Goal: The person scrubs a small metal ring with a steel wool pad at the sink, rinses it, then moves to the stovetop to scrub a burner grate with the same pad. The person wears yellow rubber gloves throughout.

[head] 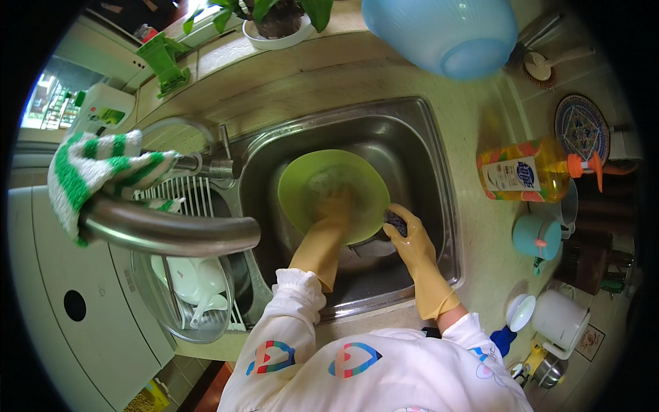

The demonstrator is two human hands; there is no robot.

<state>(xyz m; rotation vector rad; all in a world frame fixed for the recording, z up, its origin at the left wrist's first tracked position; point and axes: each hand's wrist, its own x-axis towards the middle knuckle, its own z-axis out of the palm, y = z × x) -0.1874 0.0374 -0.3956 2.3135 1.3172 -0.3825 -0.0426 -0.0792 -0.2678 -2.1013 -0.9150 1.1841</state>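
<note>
In the stainless steel sink (412, 159) sits a green plastic basin (293, 180) with sudsy, cloudy water in it. My left hand (337, 206), in a yellow rubber glove, reaches into the basin; it is blurred, and its fingers and anything in them cannot be made out. My right hand (412, 239), gloved alike, is at the basin's right edge and holds a dark scouring pad (395, 223) between thumb and fingers. The curved metal faucet (175, 229) extends over the sink's left side, with a green-and-white striped cloth (77, 180) draped on it.
Left of the sink, a rack with a clear lid (226, 319) holds white dishes (193, 280). A dish soap bottle (525, 170) and a turquoise container (536, 237) stand at right. Behind are a blue translucent bowl (443, 36), a potted plant (278, 20) and a green stand (163, 64).
</note>
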